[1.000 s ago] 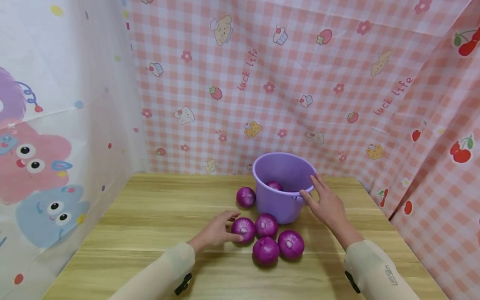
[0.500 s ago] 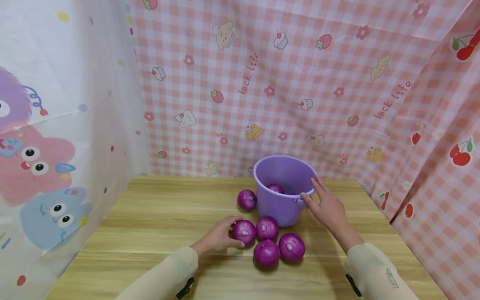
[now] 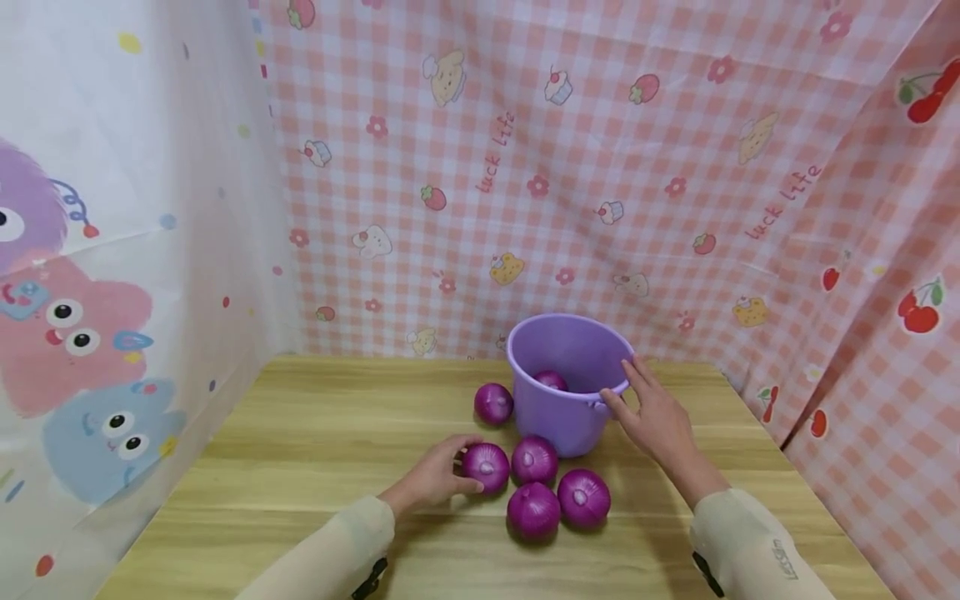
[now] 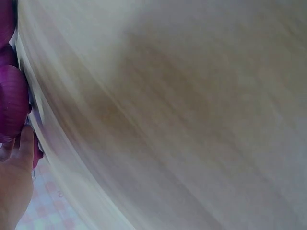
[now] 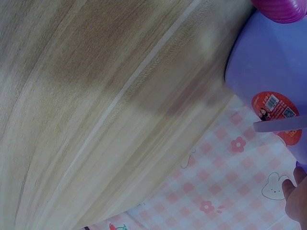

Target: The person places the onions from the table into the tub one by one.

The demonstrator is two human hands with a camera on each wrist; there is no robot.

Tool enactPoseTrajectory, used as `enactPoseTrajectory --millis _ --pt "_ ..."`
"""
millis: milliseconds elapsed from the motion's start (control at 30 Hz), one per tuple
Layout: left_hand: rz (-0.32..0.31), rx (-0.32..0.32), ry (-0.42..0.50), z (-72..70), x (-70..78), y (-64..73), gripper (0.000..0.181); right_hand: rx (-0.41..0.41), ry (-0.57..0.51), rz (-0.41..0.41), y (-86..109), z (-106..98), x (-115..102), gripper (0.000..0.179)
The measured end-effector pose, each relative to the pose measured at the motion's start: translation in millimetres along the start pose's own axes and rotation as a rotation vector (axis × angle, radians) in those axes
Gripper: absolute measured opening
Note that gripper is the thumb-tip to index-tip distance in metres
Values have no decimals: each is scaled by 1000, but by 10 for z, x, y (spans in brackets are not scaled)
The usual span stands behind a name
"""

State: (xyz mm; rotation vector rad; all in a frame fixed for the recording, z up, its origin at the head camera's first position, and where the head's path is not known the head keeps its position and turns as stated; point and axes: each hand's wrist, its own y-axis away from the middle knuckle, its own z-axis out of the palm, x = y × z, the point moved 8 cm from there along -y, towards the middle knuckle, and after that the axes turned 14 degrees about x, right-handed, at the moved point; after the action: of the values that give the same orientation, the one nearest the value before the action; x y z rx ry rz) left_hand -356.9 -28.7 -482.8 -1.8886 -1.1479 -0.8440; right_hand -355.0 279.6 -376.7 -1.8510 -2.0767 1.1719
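Head view: our left grip [image 3: 433,477] has thumb and fingers curled round an onion [image 3: 486,468], so we log it as grasping; can't tell if the onion's weight is off the worktop [image 3: 337,408]. Right of that grip, next to the held one, sits a second onion [image 3: 535,459]; past it, to the right and nearer us, a near onion [image 3: 533,510] and a right onion [image 3: 583,497]. Beyond the left grip, beside the bucket [image 3: 562,422], a far onion [image 3: 493,403]. Our right grip [image 3: 660,417] pinches the bucket rim on its right side; left of that grip, an inside onion [image 3: 551,382] shows in the bucket.

Left wrist view: only part of the left grip shows, at the edge, fingers against onion skin. Other onions crowd the same edge; we can't match each one.

Right wrist view: right grip at the corner, fingertips by the rim, pads hidden. Near it, the bucket's handle [image 5: 280,125] crosses a round label [image 5: 273,105].

Risks, as we judge: smooth round skin could slip if thumb and fingers don't reach far enough round. Swinging the held onion right could knock the second onion and set others rolling. Pulling on the rim could tip the bucket.
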Motion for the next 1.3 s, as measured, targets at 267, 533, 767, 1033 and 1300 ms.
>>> enactPoseTrajectory --millis 267,533,767,1033,1300 --pt "-35 62 39 -175 20 -49 68 -12 2 1 2 45 -7 76" --pt "-57 164 47 -472 243 -259 68 0 -1 -9 -15 31 -6 75" --pt "-69 225 102 -692 477 -495 68 6 -1 -3 -11 13 9 75" --pt "-54 247 109 -802 736 -730 72 7 7 -3 -13 19 18 75" --pt "-25 274 101 -768 964 -966 68 -3 8 -2 -13 23 20 76"
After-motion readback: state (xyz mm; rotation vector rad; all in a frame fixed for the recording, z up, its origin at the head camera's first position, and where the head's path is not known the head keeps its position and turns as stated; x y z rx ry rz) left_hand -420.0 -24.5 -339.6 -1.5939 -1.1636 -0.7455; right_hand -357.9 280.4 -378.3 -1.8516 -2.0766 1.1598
